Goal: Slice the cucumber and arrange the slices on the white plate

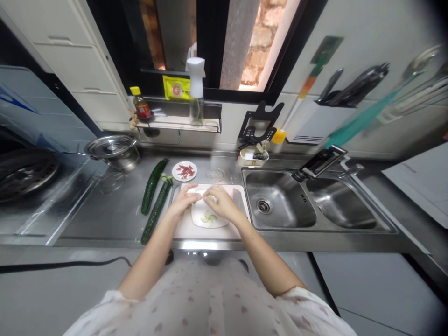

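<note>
Both hands meet over the upper part of a white plate (200,224). On its lower part, several thin pale-green cucumber slices (209,218) lie fanned in a curved pattern. My left hand (185,201) is curled at the plate's left side, its thumb reaching toward the right fingertips; what it holds is hidden. My right hand (221,201) pinches with thumb and forefinger, and a bit of pale-green slice shows at its fingers. Beneath the plate lies a whitish cutting board (182,229). A small white dish (178,175) with chopped red pieces stands just behind.
Two dark green cucumbers (154,186) (156,213) lie left of the board, one with cut slices at its end. A lidded steel pot (122,156) stands farther left. The double sink (280,221) is on the right. A wall shelf (175,125) holds bottles.
</note>
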A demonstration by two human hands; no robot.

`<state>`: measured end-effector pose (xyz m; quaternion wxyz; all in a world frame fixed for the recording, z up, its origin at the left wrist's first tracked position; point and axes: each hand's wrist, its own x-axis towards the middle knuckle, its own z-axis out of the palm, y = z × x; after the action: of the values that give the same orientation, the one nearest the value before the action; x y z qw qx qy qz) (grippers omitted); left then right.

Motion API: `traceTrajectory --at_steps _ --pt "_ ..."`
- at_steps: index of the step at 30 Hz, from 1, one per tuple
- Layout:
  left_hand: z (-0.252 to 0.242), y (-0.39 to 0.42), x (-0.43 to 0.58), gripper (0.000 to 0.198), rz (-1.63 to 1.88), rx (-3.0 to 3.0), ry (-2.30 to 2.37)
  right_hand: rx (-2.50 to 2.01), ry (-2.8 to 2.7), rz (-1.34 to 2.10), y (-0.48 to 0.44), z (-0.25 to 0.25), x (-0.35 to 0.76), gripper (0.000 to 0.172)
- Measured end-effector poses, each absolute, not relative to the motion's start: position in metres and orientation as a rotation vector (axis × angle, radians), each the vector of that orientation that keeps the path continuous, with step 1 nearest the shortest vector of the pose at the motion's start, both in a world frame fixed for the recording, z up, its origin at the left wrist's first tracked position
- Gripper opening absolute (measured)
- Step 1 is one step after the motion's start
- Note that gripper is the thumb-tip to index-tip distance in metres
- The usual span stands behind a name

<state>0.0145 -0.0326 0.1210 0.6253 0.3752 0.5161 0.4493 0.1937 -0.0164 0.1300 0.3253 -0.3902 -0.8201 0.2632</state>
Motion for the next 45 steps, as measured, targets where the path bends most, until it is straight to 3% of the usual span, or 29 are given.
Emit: traceTrajectory --at_steps 19,38,45 --pt "0.100 -0.016 0.008 0.055 1.198 1.264 1.072 -1.227 -1.888 1.108 -0.003 0.102 0.185 0.013" --pt "-0.006 0.004 -0.005 0.053 1.062 1.381 1.259 -1.632 -2.044 1.164 0.016 0.032 0.166 0.016" --pt "-0.022 0.012 -0.012 0.046 0.969 1.557 1.378 -1.773 -2.170 1.089 0.018 0.023 0.157 0.017"
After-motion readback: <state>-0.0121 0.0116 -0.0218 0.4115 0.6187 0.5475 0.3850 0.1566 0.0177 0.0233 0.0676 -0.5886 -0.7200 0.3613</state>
